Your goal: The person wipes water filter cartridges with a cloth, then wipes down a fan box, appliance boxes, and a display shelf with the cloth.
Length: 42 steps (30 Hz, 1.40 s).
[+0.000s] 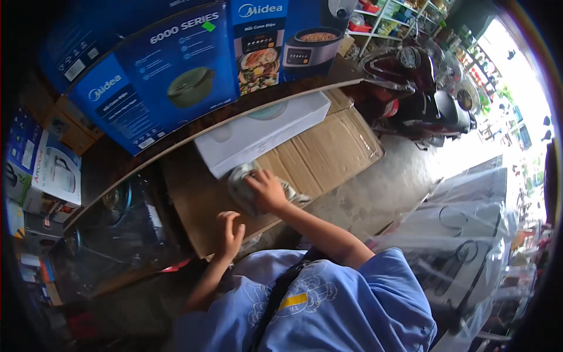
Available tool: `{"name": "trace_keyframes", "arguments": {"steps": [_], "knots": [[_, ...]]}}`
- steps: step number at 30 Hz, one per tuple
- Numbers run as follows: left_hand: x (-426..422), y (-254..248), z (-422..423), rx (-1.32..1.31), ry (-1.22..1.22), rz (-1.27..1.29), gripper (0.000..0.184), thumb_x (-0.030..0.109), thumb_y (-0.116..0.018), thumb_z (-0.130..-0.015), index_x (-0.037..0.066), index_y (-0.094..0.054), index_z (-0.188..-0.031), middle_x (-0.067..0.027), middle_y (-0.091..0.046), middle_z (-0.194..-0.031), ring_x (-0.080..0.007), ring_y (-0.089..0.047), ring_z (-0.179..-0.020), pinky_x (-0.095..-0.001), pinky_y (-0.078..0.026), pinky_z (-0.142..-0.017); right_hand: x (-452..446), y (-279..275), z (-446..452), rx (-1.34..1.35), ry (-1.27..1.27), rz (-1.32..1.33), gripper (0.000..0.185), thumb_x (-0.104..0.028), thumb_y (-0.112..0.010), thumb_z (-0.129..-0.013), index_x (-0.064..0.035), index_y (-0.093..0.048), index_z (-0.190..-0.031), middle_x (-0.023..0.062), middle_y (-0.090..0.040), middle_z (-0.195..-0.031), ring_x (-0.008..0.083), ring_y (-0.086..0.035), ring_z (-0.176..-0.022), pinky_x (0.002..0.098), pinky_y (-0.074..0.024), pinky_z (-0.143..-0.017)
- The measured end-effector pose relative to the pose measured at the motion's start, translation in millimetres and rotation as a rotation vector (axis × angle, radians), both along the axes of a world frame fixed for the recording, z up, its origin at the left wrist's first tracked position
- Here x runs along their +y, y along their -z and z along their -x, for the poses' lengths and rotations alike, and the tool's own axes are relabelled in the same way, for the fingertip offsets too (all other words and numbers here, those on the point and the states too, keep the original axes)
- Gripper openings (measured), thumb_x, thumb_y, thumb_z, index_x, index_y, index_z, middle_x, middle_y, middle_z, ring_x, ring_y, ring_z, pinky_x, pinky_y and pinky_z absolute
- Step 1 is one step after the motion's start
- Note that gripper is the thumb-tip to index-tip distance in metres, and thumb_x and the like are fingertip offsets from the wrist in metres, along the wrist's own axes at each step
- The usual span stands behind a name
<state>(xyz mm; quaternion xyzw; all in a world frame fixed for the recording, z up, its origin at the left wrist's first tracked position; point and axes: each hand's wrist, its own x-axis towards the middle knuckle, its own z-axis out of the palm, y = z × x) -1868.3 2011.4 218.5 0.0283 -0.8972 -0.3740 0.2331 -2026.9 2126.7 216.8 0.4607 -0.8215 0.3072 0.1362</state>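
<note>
Well to the left of the grip, where the right hand (267, 190) grasps a bunched cloth (237, 186), a kettle box (56, 176) stands near brown cartons (75, 126). Nearer on that side lies a dark item under clear plastic (111, 246), its details hard to make out. Beyond the grip, up and to the left, a big blue box (167, 73) shows a green pot and carries a green sticker.

Just left of the grip and closer to the body is the left hand (230, 232), released, its fingers loosely bent and apart from the thumb, above the near edge of the flattened cardboard (334, 154). The cloth lies under the right hand's fingers, palm down, with a loose end trailing out to the right; how tightly it is squeezed cannot be told. Directly beyond the grip, a long white box (264, 141) rests on the cardboard, its near left corner right by the cloth. Past it stands a tall box with rice cooker pictures (287, 44).

Right of the grip, the cardboard stretches on above the grey floor (404, 164). Farther right, beyond, is a parked motorbike (410, 97); closer to the body, a pale plastic-wrapped item (463, 217).
</note>
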Motion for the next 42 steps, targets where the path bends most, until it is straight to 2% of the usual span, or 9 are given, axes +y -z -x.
{"name": "trace_keyframes", "arguments": {"steps": [5,15,26,30,33,35,40,41,42], "knots": [[30.4,39.9,29.1,-0.088,-0.36,0.022,0.047,0.018,-0.057,-0.078,0.004,-0.041,-0.119,-0.0163,-0.043,-0.12,-0.0337,-0.04,-0.111,-0.0432,-0.029,-0.095,81.8,17.7,85.8,-0.114,-0.123,-0.126,0.039,-0.012,-0.06,-0.063,-0.0156,-0.058,-0.102,0.0133,-0.048,-0.107,0.0323,-0.047,-0.098,0.0387,-0.0438,-0.08],[34.2,43.6,38.7,-0.234,-0.543,0.204,0.053,0.024,-0.057,-0.078,0.007,-0.039,-0.125,-0.0136,-0.036,-0.13,-0.0339,-0.033,-0.12,-0.0446,-0.026,-0.099,257.6,-5.9,270.1,0.011,0.766,-0.042,0.033,-0.01,-0.063,-0.061,-0.0063,-0.055,-0.093,0.0135,-0.053,-0.097,0.0334,-0.05,-0.09,0.0402,-0.0442,-0.074],[51.6,7.0,57.1,0.021,-0.654,0.095,0.044,0.016,-0.059,-0.078,0.004,-0.043,-0.118,-0.0157,-0.038,-0.124,-0.0298,-0.034,-0.118,-0.0394,-0.026,-0.099,151.9,-66.2,145.5,-0.214,-0.558,-0.011,0.053,-0.022,-0.07,-0.063,-0.0075,-0.052,-0.111,0.0177,-0.044,-0.12,0.0356,-0.04,-0.114,0.0405,-0.0364,-0.092],[87.2,-99.9,76.7,0.049,-0.015,-0.629,0.025,0.019,-0.061,-0.076,0.001,-0.056,-0.093,-0.0108,-0.057,-0.098,-0.025,-0.052,-0.094,-0.0371,-0.036,-0.086,251.7,-57.5,189.6,-1.298,-0.687,-0.286,0.032,-0.02,-0.06,-0.078,-0.0004,-0.056,-0.103,0.0093,-0.06,-0.093,0.0177,-0.056,-0.092,0.0298,-0.0416,-0.085],[126.2,-165.7,105.5,0.349,0.974,-0.679,0.023,0.026,-0.062,-0.078,0.003,-0.059,-0.082,-0.0084,-0.058,-0.085,-0.0219,-0.056,-0.076,-0.0381,-0.042,-0.076,306.4,-14.4,190.0,-1.597,-0.689,-0.421,0.028,-0.023,-0.053,-0.083,-0.0014,-0.057,-0.1,0.0047,-0.061,-0.087,0.0146,-0.057,-0.082,0.025,-0.0449,-0.074],[150.8,-209.4,115.0,0.304,1.417,-0.586,0.023,0.026,-0.061,-0.08,0.003,-0.059,-0.082,-0.0085,-0.058,-0.084,-0.0227,-0.056,-0.077,-0.0361,-0.043,-0.074,322.2,28.1,174.5,-1.634,-0.189,-0.555,0.03,-0.032,-0.05,-0.084,-0.0056,-0.059,-0.096,0.0038,-0.061,-0.085,0.0127,-0.055,-0.075,0.0243,-0.0459,-0.064],[162.5,-233.7,116.4,0.215,1.68,-0.51,0.027,0.025,-0.054,-0.084,-0.001,-0.056,-0.082,-0.0115,-0.053,-0.083,-0.026,-0.054,-0.075,-0.038,-0.044,-0.069,325.3,112.4,172.6,-1.767,0.05,-1.239,0.038,-0.042,-0.048,-0.082,-0.0129,-0.057,-0.105,0.0045,-0.06,-0.09,0.0151,-0.054,-0.08,0.0306,-0.047,-0.065],[160.8,-235.5,116.1,0.172,1.719,-0.499,0.028,0.026,-0.054,-0.083,-0.001,-0.055,-0.082,-0.0115,-0.052,-0.081,-0.0262,-0.054,-0.074,-0.0371,-0.044,-0.066,394.8,223.6,172.2,-1.639,-0.566,-0.792,0.036,-0.029,-0.044,-0.085,-0.0078,-0.055,-0.112,0.0042,-0.059,-0.106,0.0141,-0.054,-0.093,0.032,-0.043,-0.084],[158.1,-234.6,114.6,0.174,1.71,-0.492,0.028,0.026,-0.054,-0.083,-0.001,-0.055,-0.082,-0.0115,-0.052,-0.081,-0.0262,-0.054,-0.074,-0.0371,-0.044,-0.066,398.2,225.3,156.5,-1.77,-0.407,-0.76,0.038,-0.035,-0.043,-0.086,-0.0093,-0.055,-0.111,0.004,-0.059,-0.103,0.0156,-0.054,-0.09,0.0308,-0.0421,-0.083]]}}
